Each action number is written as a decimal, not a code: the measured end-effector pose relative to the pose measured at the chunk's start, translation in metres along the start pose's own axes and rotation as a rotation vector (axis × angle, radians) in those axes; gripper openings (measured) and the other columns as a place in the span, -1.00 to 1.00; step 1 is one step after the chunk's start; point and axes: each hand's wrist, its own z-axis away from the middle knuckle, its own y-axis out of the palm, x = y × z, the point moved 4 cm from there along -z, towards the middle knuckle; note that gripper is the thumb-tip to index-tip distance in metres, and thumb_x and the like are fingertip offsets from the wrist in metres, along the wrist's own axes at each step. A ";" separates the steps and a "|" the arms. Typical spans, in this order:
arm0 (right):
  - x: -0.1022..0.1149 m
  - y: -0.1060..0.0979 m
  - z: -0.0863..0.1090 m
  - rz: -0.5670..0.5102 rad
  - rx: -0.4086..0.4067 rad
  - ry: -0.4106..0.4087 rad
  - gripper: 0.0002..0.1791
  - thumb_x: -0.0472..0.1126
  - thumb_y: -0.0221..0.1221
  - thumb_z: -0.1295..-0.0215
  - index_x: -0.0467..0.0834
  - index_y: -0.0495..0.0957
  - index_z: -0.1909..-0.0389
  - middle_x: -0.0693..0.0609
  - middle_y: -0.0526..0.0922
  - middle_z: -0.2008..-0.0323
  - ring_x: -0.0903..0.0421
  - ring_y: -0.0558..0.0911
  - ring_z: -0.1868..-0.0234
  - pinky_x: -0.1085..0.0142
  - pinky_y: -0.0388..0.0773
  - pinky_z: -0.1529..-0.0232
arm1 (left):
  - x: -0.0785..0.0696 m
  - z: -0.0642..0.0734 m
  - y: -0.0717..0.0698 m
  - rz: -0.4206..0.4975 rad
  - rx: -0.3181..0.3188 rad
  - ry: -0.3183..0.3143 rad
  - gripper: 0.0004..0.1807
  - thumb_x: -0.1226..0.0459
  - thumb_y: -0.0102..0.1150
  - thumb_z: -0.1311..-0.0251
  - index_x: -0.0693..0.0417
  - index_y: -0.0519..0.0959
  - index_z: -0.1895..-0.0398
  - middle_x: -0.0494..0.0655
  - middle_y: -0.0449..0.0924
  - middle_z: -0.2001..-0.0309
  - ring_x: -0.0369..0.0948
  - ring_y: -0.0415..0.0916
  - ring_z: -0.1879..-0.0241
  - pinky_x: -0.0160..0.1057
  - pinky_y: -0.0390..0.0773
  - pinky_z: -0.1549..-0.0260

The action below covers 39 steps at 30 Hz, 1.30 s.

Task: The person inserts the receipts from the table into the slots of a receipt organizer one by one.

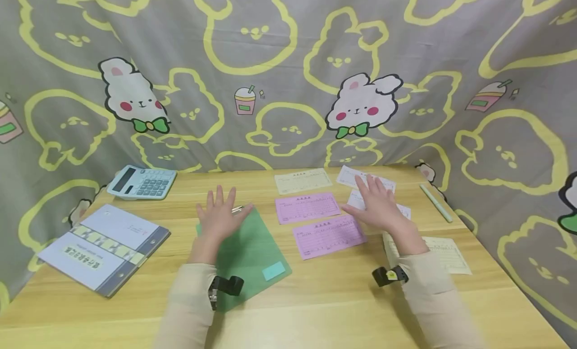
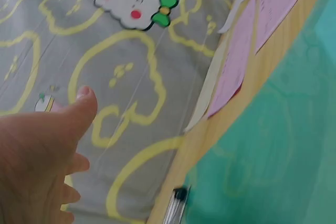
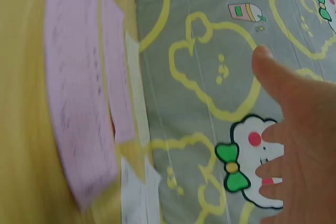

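My left hand [image 1: 220, 216] has its fingers spread over the upper left part of a green folder [image 1: 252, 254] and holds nothing. A light-blue label [image 1: 274, 271] is on the folder, and a clip [image 1: 237, 209] shows at its top edge beside my thumb. Fingers spread as well, my right hand [image 1: 376, 204] is above white printed slips [image 1: 356, 200] and partly covers them. To its left lie two pink slips, one nearer [image 1: 329, 237] and one farther [image 1: 308, 207]. Both wrist views show an empty hand [image 2: 37, 156] with thumb out; the right one [image 3: 310, 129] looks alike.
A blue calculator [image 1: 143, 183] stands at the back left, with a ledger-like book [image 1: 105, 246] in front of it. One cream slip [image 1: 303, 181] lies at the back; more cream paper [image 1: 448, 254] is beside my right forearm. A green pen [image 1: 436, 203] lies far right. Patterned cloth [image 1: 288, 53] encloses the table.
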 end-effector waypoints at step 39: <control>-0.201 0.014 0.131 -0.417 -0.198 0.282 -0.35 -0.05 0.09 -0.15 -0.42 0.20 -0.11 -0.16 0.42 0.05 0.47 0.33 0.24 0.63 0.28 0.38 | 0.067 -0.018 0.044 0.263 -0.197 0.139 -0.41 0.11 0.15 0.00 0.36 0.36 -0.03 0.34 0.32 0.03 0.21 0.19 0.05 0.14 0.11 0.11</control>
